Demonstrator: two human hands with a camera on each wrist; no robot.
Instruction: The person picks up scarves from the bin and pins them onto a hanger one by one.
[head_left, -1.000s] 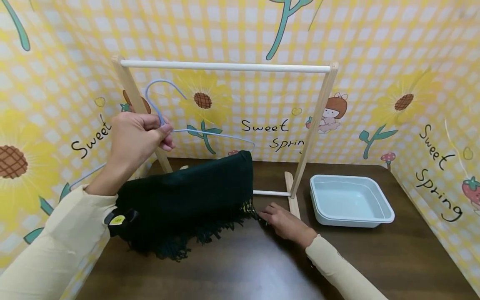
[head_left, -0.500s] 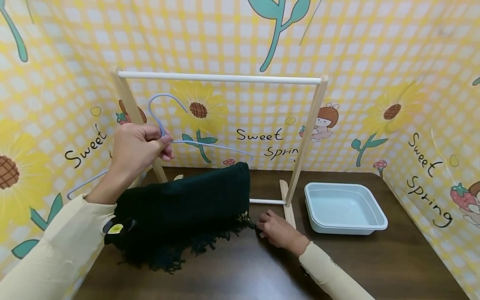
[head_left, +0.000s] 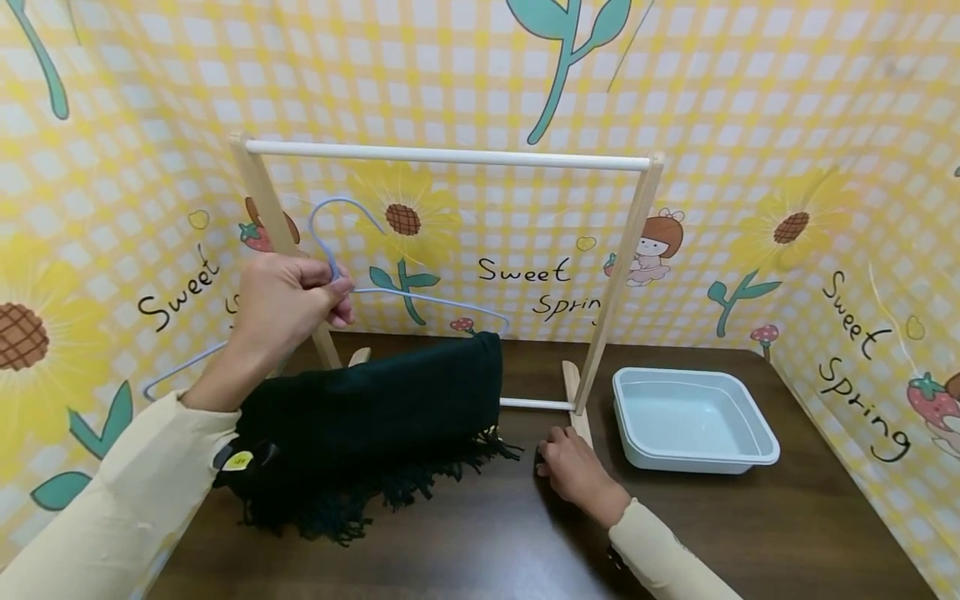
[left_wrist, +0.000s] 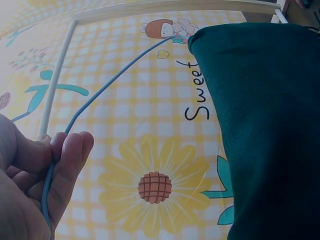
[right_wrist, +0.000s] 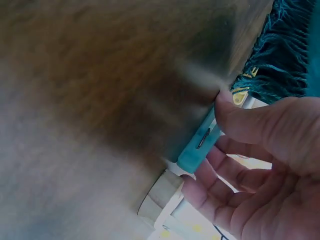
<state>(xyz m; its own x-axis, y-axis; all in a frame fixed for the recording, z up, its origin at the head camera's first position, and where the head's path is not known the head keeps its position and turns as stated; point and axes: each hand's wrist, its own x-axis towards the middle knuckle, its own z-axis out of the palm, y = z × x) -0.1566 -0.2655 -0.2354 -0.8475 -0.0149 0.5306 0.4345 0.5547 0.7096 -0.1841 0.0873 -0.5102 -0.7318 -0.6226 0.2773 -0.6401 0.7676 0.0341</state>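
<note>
In the head view my left hand (head_left: 288, 304) grips a blue wire hanger (head_left: 431, 298) at the base of its hook, holding it up before the rack. Draped over the hanger is a dark green fringed scarf (head_left: 390, 400), folded, its fringe hanging near the tabletop. The left wrist view shows fingers curled round the hanger wire (left_wrist: 100, 94), the scarf (left_wrist: 265, 110) beside them. My right hand (head_left: 577, 471) is low over the table, right of the fringe and apart from it. Between its thumb and fingers it pinches a teal clothespin (right_wrist: 199, 145) with a metal spring.
A wooden drying rack (head_left: 633, 242) with a white top bar (head_left: 450, 156) stands behind the scarf. To the right, a pale blue plastic basin (head_left: 697, 421) sits on the brown table (head_left: 465, 550). Printed yellow checked cloth (head_left: 420, 75) encloses the back and sides.
My right hand has moved rightward, away from the scarf's fringe. The left hand keeps its grip on the hanger, with the scarf hanging much as before. The head view has shifted slightly.
</note>
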